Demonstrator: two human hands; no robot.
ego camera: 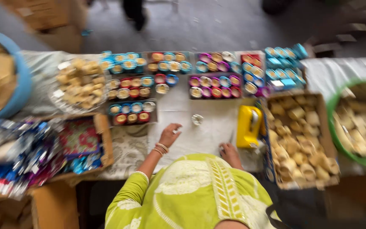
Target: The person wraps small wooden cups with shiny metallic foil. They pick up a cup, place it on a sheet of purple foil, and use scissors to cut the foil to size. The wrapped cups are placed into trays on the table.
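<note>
My left hand (169, 135), with bangles at the wrist, rests on the white cloth (200, 135) with its fingers loosely apart and nothing in it. My right hand (230, 154) lies on the cloth just left of a yellow tape dispenser (249, 126); blur hides whether it holds anything. A small clear round cup (197, 119) stands alone on the cloth between and beyond the hands. Rows of small round cups with coloured foil rims (214, 87) fill dark trays further back. My green patterned sleeve (128, 199) fills the bottom of the view.
A cardboard box of beige pieces (276, 178) stands to the right, with a green tub (333, 127) past it. To the left are a clear plate of beige pieces (81, 85), a blue tub (22, 89), a red patterned box (80, 138) and shiny blue wrappers (22, 157).
</note>
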